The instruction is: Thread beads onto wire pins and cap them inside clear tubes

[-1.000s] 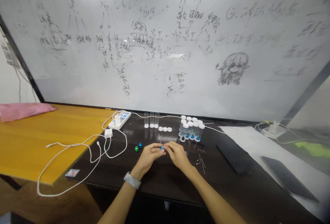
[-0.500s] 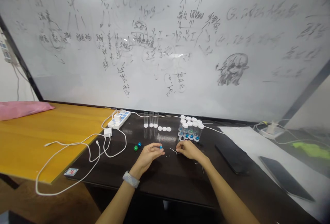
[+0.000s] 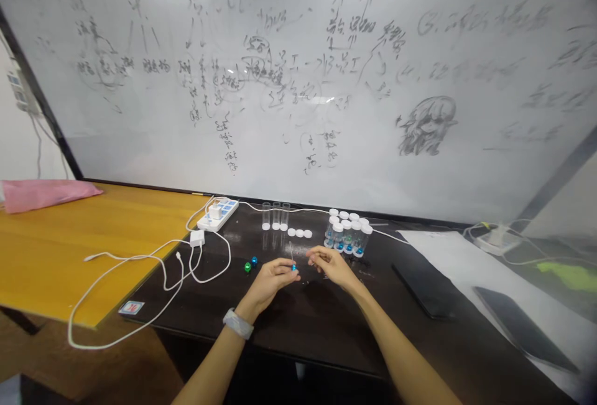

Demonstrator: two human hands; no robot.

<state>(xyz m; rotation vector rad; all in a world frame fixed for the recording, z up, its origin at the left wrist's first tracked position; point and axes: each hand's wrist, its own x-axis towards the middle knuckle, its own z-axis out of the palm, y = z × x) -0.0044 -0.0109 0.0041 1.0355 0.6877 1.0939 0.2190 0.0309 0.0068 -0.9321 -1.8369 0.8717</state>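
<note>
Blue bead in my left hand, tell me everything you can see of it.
The blue bead is tiny, round and glossy, perhaps metallic, pinched between the fingertips of the left hand just above the dark table. A thin pale wire rises from it, leaning slightly left; whether it runs through the bead is too small to tell. The right hand is near but apart.

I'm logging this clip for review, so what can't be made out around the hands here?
Head view only.
The right hand: whatever its pinched fingertips hold is too small to see.
The left hand pinches a blue bead, but its fingers hide part of the bead.
The capped vials: contents too small to count.
The whiteboard: writing smeared, unreadable.
</note>
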